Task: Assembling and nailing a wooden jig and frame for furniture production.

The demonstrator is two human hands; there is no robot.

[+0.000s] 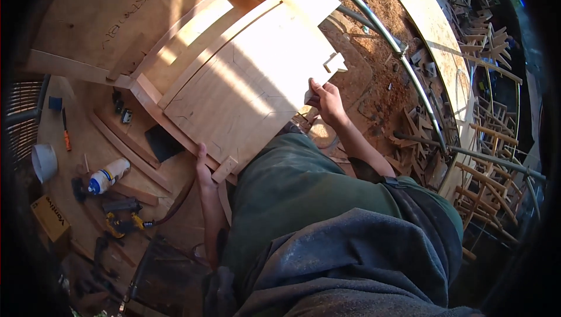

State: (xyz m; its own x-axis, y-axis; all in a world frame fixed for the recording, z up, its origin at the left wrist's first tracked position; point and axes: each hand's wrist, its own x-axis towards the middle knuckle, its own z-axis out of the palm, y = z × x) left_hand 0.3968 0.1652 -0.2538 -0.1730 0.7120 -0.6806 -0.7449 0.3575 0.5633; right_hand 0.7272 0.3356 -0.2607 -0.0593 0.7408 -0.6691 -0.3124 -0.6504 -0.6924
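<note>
A flat wooden panel (234,95) with pencil lines lies in front of me, partly in bright sun. A wooden rail (169,121) runs along its left side and ends in a short cross block (224,169). My left hand (205,171) is closed around the near end of that rail, thumb on top and fingers hidden below. At the panel's right edge my right hand (331,104) pinches a wooden end piece (310,90), with its thumb uppermost. Just beyond it, a notched wooden end (335,62) sticks out past the edge.
On the left bench are a white glue bottle (109,176) with a blue cap, a yellow drill (125,223), a cardboard box (50,218), a white tub (44,162) and an orange-handled tool (67,141). Metal tubes (380,16) cross at right above sawdust. Wooden chair frames (488,171) stand farther right.
</note>
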